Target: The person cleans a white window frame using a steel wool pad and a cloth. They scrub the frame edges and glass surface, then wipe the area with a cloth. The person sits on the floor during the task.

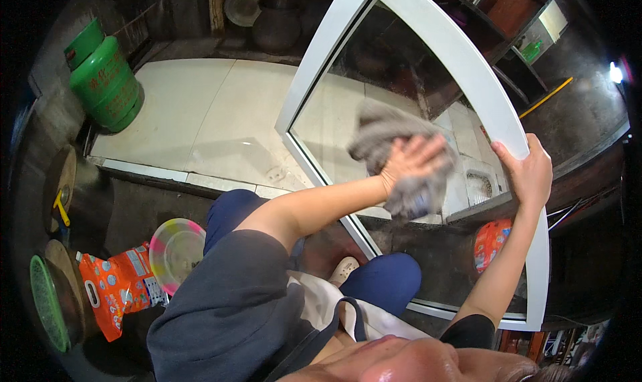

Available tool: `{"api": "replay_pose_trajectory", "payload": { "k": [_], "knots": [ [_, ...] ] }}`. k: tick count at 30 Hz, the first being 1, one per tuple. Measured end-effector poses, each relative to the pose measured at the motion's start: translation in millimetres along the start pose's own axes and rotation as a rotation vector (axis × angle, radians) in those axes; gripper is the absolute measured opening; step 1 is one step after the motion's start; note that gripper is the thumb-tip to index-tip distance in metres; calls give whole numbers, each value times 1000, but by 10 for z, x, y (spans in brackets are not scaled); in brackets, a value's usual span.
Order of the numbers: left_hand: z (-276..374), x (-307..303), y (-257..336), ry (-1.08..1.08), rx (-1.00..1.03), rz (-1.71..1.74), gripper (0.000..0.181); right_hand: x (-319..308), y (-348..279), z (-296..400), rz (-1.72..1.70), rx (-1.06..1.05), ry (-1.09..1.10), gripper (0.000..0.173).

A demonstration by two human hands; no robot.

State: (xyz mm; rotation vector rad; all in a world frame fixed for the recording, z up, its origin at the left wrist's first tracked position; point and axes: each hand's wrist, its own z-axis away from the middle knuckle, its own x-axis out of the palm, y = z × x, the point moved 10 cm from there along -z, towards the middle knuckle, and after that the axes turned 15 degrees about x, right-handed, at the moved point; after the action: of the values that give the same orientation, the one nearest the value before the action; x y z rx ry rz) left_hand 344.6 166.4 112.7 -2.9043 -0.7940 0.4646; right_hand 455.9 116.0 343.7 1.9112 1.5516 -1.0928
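Note:
A white-framed glass panel [481, 76] stands tilted in front of me. My left hand [414, 159] presses a grey cloth [378, 126] flat against its pane, fingers spread; hand and cloth are blurred. The panel's right edge is gripped by my right hand [531, 174], its thumb on the near face and its fingers wrapped around the outer side. Part of a squat toilet [479, 186] and an orange bag [491, 244] show in the glass; I cannot tell for certain whether these are reflections.
A green gas cylinder [105, 81] stands on the pale tiled floor [210, 106], a dark pot [277, 26] behind. Left of my knees are a colourful plastic basin [175, 251], an orange detergent bag [118, 287] and a green-rimmed basin [47, 302]. Dark shelving [516, 11] stands upper right.

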Motion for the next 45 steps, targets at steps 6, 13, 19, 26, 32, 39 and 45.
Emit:
{"api": "replay_pose_trajectory", "payload": {
  "k": [6,13,19,26,32,39,45],
  "knots": [
    [-645,-13,-52,6,108,960,44,133,166,-114,-33,-9,29,63],
    [-593,-696,-1591,74,-189,-311,51,205,284,-251,-8,8,57,68],
    [-158,-544,-1211,123,-563,-441,55,164,255,-223,20,35,90,68],
    [-124,247,591,-129,139,149,53,181,186,-157,23,62,22,64],
    [-288,-186,-311,10,306,502,57,150,142,-123,26,29,62,60],
    [-49,-1114,-1994,207,-213,-610,33,219,235,-180,50,11,58,54],
    [1330,-725,-1994,207,-716,-345,42,201,216,-182,48,-48,70,54]
  ]
}}
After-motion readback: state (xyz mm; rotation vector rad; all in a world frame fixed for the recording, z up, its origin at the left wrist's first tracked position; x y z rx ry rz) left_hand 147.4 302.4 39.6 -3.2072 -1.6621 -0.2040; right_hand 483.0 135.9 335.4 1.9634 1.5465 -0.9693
